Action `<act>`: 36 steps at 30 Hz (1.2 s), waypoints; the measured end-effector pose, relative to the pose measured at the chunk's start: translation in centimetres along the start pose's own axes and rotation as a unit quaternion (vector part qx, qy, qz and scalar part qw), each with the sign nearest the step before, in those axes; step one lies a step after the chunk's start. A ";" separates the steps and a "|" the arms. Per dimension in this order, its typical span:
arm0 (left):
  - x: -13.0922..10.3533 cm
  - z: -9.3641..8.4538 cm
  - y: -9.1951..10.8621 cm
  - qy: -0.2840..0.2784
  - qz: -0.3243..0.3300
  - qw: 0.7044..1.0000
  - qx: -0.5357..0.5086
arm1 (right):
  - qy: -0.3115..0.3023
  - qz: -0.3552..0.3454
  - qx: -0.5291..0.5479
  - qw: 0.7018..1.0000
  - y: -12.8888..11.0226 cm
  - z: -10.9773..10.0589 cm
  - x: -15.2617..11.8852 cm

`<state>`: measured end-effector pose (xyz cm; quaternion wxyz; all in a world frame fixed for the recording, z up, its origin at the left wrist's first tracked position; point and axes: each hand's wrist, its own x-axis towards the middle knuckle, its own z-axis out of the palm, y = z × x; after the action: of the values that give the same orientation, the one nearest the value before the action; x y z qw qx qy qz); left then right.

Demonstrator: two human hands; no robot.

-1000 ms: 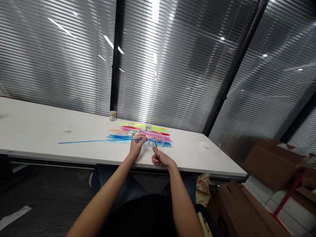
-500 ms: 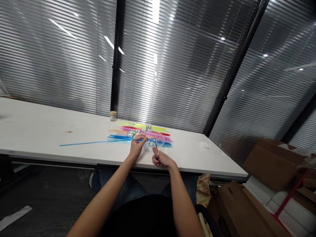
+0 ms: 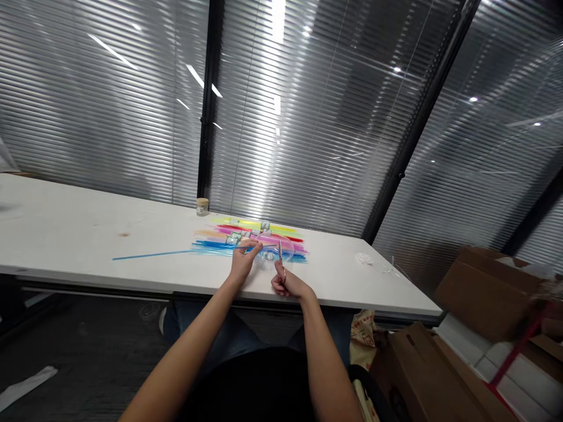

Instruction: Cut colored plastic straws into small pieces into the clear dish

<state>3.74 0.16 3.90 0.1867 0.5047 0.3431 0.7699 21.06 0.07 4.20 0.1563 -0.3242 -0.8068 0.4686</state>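
My left hand (image 3: 243, 262) pinches one end of a long blue strip (image 3: 176, 253) that lies flat along the table (image 3: 65, 234), its free end running off to the left, so the strip stays taut and level. My right hand (image 3: 291, 285) is closed on the handles of the scissors (image 3: 281, 262), blades pointing up and away, just beside the pinched end. Behind both hands the other coloured strips (image 3: 250, 234) lie fanned side by side, with a small jar (image 3: 202, 206) near the blinds
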 end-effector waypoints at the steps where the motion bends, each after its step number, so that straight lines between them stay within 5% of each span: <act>1: 0.0 0.0 0.0 0.000 -0.001 1.000 0.000 | -0.004 0.000 0.001 1.000 0.0 0.0 0.0; 25: 0.1 -0.1 -0.2 -0.014 -0.013 0.999 -0.030 | -0.076 0.002 -0.005 0.997 -0.3 -0.5 -0.1; 36: -0.1 -0.2 0.3 -0.020 -0.045 0.997 -0.056 | -0.026 -0.034 0.001 0.999 0.5 -0.1 -0.1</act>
<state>3.64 -0.16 4.04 0.2562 0.4930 0.3178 0.7683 21.35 0.24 3.86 0.1514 -0.2840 -0.8209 0.4717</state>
